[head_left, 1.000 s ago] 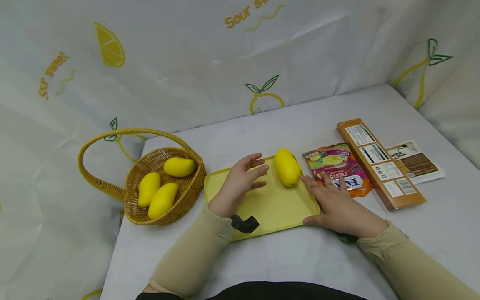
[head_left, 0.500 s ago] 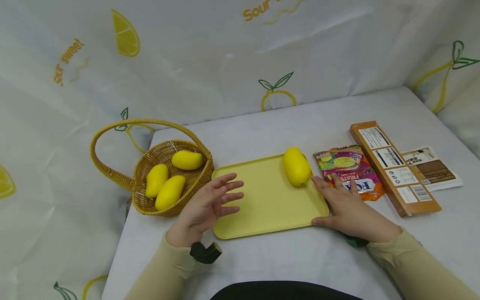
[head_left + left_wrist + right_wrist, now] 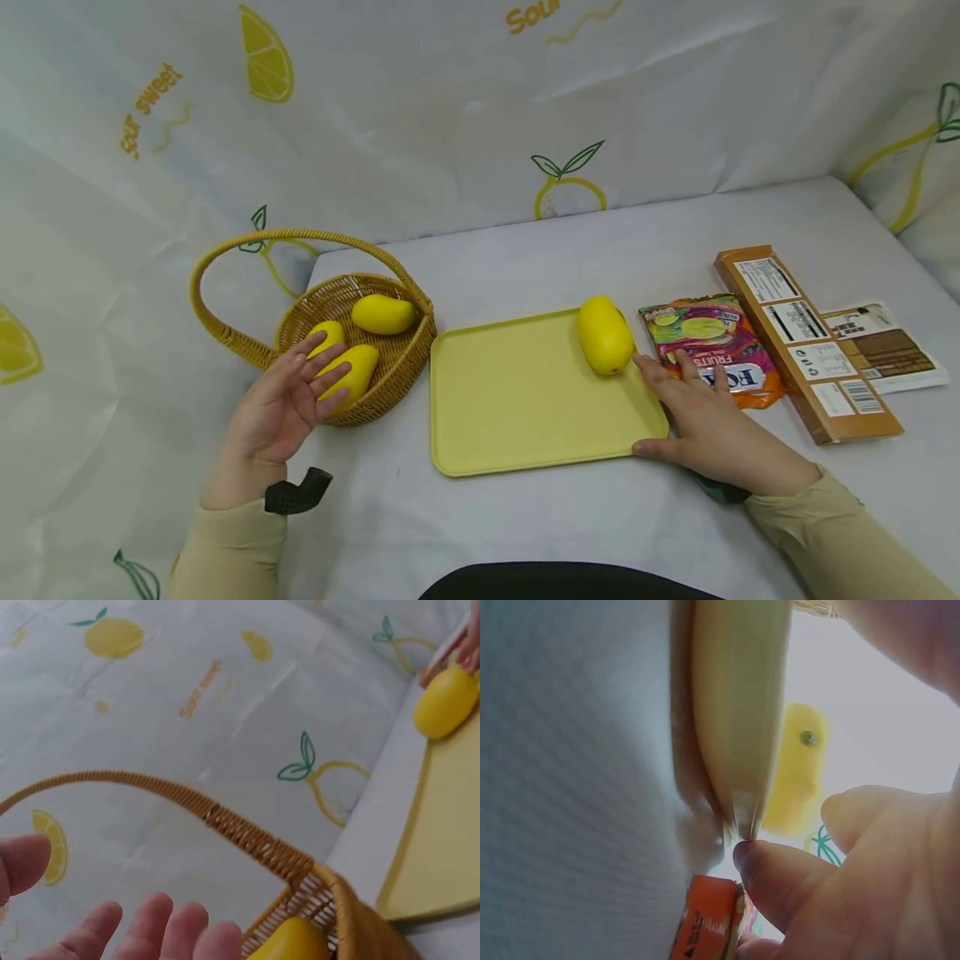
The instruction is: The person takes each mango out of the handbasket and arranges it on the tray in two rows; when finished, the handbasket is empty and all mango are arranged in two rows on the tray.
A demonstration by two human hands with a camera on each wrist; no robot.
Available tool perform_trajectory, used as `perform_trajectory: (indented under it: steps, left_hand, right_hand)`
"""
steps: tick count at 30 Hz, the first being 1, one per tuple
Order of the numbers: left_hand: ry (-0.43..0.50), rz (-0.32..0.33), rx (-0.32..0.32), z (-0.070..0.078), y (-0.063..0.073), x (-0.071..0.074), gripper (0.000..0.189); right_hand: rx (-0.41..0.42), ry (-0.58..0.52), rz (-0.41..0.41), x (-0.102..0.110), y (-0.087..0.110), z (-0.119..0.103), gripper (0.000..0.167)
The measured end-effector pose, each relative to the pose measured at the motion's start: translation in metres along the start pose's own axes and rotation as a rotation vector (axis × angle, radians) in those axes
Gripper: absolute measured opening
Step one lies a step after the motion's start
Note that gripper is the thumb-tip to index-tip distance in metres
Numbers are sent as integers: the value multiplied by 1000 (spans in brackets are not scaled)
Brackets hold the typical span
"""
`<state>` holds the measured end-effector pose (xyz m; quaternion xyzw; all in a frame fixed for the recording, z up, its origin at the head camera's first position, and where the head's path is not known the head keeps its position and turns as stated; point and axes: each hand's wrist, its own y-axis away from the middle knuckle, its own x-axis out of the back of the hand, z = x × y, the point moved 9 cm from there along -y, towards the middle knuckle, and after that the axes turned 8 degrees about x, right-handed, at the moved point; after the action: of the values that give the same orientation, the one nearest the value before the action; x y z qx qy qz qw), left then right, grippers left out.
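Observation:
My left hand [image 3: 281, 408] is raised at the near left side of the wicker basket [image 3: 411, 367], fingers spread and holding nothing. It partly hides two of the three yellow mangoes inside; the third mango [image 3: 383, 314] shows fully at the back. On the yellow rectangular tray [image 3: 525, 408] another mango [image 3: 605, 335] lies near the far right corner. My right hand [image 3: 708, 429] rests along the tray's right edge with fingers extended, its thumb by the near right corner. In the right wrist view, a fingertip [image 3: 754, 862] touches the tray's rim.
Right of the tray lie a colourful candy bag [image 3: 708, 342], partly under my right fingers, a long brown box [image 3: 810, 346] and a brown-and-white packet [image 3: 888, 350]. The basket's tall handle [image 3: 300, 236] arches above it. A lemon-print cloth [image 3: 420, 125] hangs behind the table.
My left hand has moved left, from above the tray to the basket's near side. The right hand stays at the tray's edge. The head view has shifted slightly.

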<state>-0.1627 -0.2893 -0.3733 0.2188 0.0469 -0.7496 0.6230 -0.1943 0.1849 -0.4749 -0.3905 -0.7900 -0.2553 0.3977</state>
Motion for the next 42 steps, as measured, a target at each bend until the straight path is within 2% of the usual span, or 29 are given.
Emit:
perform_trajectory:
  steps: [3,8,9,14,16,22,26,33,39,42]
  left_hand:
    - [0,87,37,10,-2,22,34]
    - [-18,209,161,15,-5,50,28]
    - [-47,233,184,15,-6,54,29]
    - [-309,349,287,10,-11,65,64]
    - [-395,358,322,6,-14,66,72]
    - [-519,319,383,1,-19,62,70]
    - [-589,324,427,-3,-24,58,72]
    - [-592,366,455,-15,-36,59,70]
    - [-567,339,448,-23,-46,54,68]
    - [-573,355,456,-26,-49,54,64]
  right_hand:
    - [2,-4,0,0,0,0,123]
    - [5,-10,-3,0,0,2,123]
    - [5,-10,-5,0,0,2,124]
    - [8,-7,-1,0,-1,2,124]
    - [8,-10,0,0,-1,2,124]
    - [-2,-27,-18,-1,0,4,124]
    - [3,-29,-22,-2,0,4,124]
    - [-13,-36,-26,-3,-1,5,123]
    - [-16,-29,-22,-2,-1,6,124]
    - [-11,-29,-18,-2,-1,6,124]
